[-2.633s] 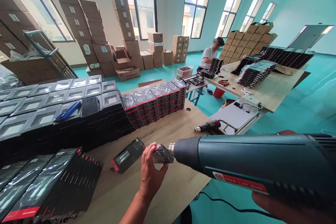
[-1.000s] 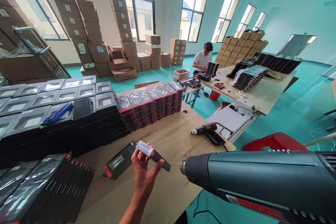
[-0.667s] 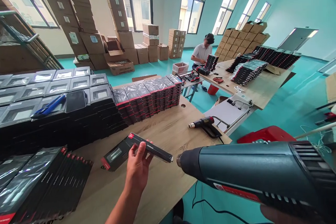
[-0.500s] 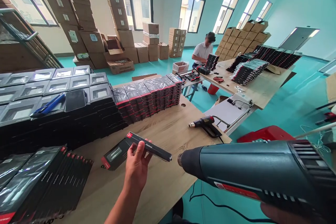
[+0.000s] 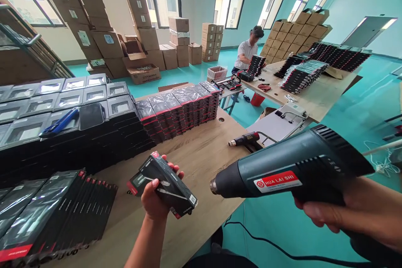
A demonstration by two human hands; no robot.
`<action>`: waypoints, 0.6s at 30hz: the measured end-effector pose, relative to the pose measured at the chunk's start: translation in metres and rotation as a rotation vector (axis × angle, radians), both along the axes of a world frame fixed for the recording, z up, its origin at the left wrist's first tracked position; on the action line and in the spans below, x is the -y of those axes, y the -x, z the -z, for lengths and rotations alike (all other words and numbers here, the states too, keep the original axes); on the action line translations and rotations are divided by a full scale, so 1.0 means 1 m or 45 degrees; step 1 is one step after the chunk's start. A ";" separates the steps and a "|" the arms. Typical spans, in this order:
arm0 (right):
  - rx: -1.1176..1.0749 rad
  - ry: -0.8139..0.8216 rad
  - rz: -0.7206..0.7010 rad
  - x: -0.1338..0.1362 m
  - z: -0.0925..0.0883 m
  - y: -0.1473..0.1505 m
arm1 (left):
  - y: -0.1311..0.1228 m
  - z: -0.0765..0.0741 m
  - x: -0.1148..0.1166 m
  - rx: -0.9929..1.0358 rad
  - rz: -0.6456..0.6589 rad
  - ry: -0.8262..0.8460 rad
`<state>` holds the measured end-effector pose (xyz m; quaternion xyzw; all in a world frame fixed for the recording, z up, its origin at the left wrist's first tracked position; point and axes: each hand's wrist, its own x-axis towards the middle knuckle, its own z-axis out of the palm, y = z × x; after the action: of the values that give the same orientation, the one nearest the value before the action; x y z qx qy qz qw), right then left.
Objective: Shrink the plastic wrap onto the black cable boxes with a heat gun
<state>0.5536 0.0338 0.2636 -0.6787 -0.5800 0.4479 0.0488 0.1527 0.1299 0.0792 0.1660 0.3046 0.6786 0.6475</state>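
Observation:
My left hand [image 5: 157,199] is closed around a black retail box [image 5: 171,182] with a cable picture and a barcode label on it, tilted above the table. Behind it, another black box with a red end [image 5: 135,184] lies on the wood, partly hidden. In my right hand [image 5: 333,209] is a dark green heat gun [image 5: 266,171] with a red label, gripped by its handle. Its metal nozzle points left, close to the held box's right end but apart from it. At lower left stands a row of film-wrapped black boxes [image 5: 56,213].
Stacked grey-windowed boxes [image 5: 69,100] and wrapped boxes [image 5: 179,109] line the table's [image 5: 201,146] far side. A blue cutter [image 5: 61,123] lies on top. A second heat gun [image 5: 243,139] rests near the right edge. A co-worker [image 5: 248,50] is at another table; cartons [image 5: 143,73] stand behind.
The box in my left hand has turned, so its broad printed face now shows. My right hand has tilted the heat gun, its rear higher, its label and handle now in sight.

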 end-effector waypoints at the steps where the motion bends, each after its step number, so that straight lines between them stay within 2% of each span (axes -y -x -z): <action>1: -0.030 0.009 0.004 -0.001 0.000 0.000 | 0.000 0.001 0.001 -0.010 0.008 -0.021; 7: -0.089 0.053 -0.001 0.001 0.001 0.000 | -0.006 0.000 0.003 -0.010 0.035 -0.019; 14: -0.079 0.052 0.044 0.008 0.004 -0.012 | -0.005 -0.014 0.001 -0.011 0.079 -0.008; 16: -0.053 0.000 0.086 0.012 0.004 -0.017 | -0.007 -0.013 0.005 0.036 0.144 -0.013; 18: 0.048 -0.190 0.140 0.014 0.005 -0.017 | -0.012 -0.004 0.014 0.114 0.266 0.031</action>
<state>0.5710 0.0193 0.2589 -0.7123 -0.5744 0.3872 0.1131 0.1650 0.1159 0.0831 0.1584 0.2646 0.6104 0.7296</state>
